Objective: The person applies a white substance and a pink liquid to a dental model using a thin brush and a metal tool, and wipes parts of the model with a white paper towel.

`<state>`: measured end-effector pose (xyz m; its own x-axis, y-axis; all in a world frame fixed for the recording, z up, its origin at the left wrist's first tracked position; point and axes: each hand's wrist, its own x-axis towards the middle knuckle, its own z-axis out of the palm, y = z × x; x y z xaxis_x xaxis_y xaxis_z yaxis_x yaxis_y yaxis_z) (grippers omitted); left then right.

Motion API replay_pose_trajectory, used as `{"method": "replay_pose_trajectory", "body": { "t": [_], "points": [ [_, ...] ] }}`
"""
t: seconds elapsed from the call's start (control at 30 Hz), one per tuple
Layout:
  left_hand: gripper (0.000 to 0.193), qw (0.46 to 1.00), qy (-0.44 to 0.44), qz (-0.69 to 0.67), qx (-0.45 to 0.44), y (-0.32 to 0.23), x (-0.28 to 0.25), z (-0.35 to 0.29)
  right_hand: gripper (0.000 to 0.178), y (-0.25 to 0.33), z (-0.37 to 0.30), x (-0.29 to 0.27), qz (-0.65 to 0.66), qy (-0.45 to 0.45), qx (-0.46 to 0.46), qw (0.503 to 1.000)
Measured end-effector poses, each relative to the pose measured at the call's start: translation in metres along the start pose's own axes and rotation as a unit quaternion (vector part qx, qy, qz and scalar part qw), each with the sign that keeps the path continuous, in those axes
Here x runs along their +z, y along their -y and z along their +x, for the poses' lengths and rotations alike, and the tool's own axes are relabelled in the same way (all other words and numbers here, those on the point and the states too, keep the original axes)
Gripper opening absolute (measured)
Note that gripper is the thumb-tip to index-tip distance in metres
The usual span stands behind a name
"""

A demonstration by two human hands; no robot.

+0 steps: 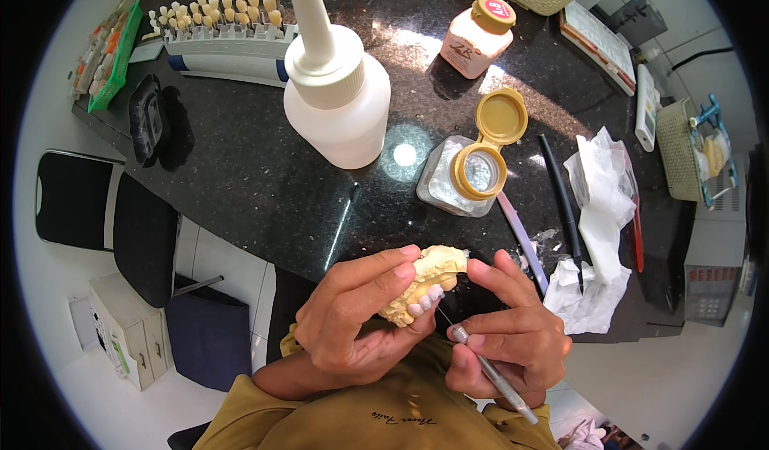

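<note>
A yellow plaster dental model [436,264] with a few whitish-pink teeth [425,301] along its lower side is gripped by my left hand [352,310], fingers wrapped round it. My right hand [513,338] pinches a silver-handled dental carving tool [505,386]. The tool's thin tip reaches up beside the whitish teeth; whether it touches them I cannot tell. The raised index finger of that hand rests at the model's right edge. Just beyond both hands stands an uncapped clear jar [456,179] with its gold flip lid hanging back.
A white squeeze bottle [336,114] stands behind the jar, near a tooth shade guide [228,42]. A pink bottle [477,42] is farther back. To the right lie a lilac stick [522,242], a black brush [563,202], crumpled tissue [597,186] and a red pen-like tool [638,234].
</note>
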<state>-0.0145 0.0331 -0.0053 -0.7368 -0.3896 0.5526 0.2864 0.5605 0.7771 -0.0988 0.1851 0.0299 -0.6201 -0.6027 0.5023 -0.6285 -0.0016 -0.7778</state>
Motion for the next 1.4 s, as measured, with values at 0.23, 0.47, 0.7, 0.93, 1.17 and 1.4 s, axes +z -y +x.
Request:
{"method": "replay_pose_trajectory", "body": {
  "t": [0.23,0.47,0.7,0.93,1.17,1.4],
  "points": [
    [0.048,1.000,0.024,-0.003,0.001,-0.002,-0.002,0.001,0.021,0.002,-0.001,-0.001,-0.002,-0.004,0.000,1.000],
    [0.049,1.000,0.028,-0.004,0.004,0.001,-0.003,0.000,0.021,0.002,0.000,-0.001,-0.001,0.003,0.005,1.000],
    [0.050,1.000,0.027,-0.001,0.004,-0.001,-0.002,0.001,0.021,0.003,0.000,-0.002,0.002,0.000,0.009,1.000],
    [0.045,0.999,-0.036,0.008,-0.002,-0.002,0.004,0.005,0.021,0.004,0.001,-0.002,-0.001,0.004,0.010,1.000],
    [0.045,0.999,-0.036,0.008,-0.002,0.000,0.004,0.003,0.021,0.001,-0.001,0.000,0.004,-0.001,0.010,1.000],
    [0.050,1.000,0.026,0.000,0.003,-0.003,-0.001,0.003,0.016,0.006,-0.006,-0.011,0.061,-0.041,0.028,0.997]
  ]
}}
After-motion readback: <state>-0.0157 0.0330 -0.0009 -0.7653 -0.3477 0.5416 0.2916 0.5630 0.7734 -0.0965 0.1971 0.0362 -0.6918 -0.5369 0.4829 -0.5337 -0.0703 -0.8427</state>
